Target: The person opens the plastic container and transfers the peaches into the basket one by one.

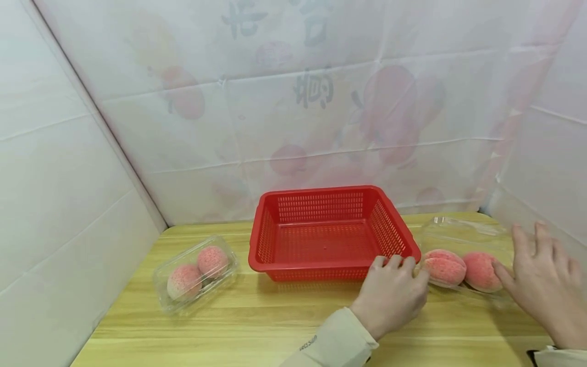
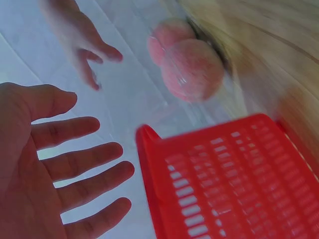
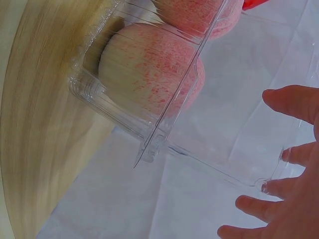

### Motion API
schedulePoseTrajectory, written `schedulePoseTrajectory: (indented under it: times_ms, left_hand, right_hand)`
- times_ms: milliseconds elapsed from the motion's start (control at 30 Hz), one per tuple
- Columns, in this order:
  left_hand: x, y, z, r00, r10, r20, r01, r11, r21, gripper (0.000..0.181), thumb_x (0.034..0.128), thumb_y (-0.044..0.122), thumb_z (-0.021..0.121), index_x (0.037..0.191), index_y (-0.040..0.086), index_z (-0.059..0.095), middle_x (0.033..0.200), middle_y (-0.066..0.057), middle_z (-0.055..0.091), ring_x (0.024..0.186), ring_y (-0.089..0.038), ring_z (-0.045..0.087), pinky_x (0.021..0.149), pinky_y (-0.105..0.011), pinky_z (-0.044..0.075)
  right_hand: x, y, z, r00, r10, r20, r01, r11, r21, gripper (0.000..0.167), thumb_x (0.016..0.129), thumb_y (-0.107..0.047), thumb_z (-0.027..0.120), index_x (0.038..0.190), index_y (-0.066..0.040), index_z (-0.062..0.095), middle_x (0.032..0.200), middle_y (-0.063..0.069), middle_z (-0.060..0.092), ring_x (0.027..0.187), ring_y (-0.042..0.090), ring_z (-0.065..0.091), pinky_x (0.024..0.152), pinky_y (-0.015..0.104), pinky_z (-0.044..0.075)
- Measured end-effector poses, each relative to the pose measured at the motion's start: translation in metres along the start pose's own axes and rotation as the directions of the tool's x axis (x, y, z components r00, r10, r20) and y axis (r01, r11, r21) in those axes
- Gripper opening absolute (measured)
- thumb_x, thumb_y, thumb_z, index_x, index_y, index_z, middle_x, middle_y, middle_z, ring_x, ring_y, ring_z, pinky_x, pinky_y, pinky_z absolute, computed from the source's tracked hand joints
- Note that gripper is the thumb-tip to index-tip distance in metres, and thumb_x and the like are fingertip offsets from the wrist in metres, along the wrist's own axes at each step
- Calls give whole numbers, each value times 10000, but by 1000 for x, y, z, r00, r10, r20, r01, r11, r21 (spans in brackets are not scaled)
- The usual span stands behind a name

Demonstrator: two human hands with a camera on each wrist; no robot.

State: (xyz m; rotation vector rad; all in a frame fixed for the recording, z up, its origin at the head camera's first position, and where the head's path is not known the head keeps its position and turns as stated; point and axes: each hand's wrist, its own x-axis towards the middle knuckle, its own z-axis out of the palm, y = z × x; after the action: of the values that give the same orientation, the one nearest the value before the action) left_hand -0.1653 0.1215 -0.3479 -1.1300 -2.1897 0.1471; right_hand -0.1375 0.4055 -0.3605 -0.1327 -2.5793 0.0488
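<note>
My left hand [image 1: 391, 294] hovers at the front right corner of a red plastic basket [image 1: 332, 264]. In the left wrist view its fingers [image 2: 89, 159] are spread, with nothing held. My right hand [image 1: 545, 285] is at the right, beside a clear plastic clamshell box [image 3: 117, 112] with two pink peaches [image 1: 482, 271] in it. The lid [image 3: 224, 124] of that box stands raised. A couple of right fingertips [image 3: 279, 188] meet the lid's edge in the right wrist view; whether they press on it I cannot tell. The right thumb is apart from the fingers.
A second clear box [image 1: 171, 306] holding two peaches [image 1: 185, 282] lies on the left of the wooden table [image 1: 206, 336], and its lid looks closed. White printed sheets [image 1: 229, 127] wall the table at the back and sides.
</note>
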Motion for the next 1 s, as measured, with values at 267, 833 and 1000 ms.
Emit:
schedulePoseTrajectory:
  times_ms: [267,833,1000]
  left_hand:
    - [-16,-18,5,999,-47,-21,47,999,-6,178,970,391,600,1053,287,719,1006,96,681,928,-92,643,800,-273,530]
    - [-33,-50,0,992,-123,3,123,992,-13,250,955,413,662,1132,244,714,1060,71,697,972,-110,665,827,-297,547]
    - [-43,-65,-1,988,-156,14,156,988,-13,278,967,400,656,1174,221,704,1127,42,699,1015,-135,669,842,-315,548]
  right_hand:
    - [-4,-5,0,998,-27,-51,30,998,52,769,943,-232,670,1475,86,214,1490,499,132,1129,760,302,785,844,307]
    - [-3,-4,7,997,-76,-19,76,997,32,620,1038,-329,563,1362,143,325,1376,500,286,1123,714,343,824,809,349]
    - [4,-4,5,995,-99,-6,99,992,78,562,1048,-236,562,1315,230,395,1259,525,366,1007,732,418,838,779,378]
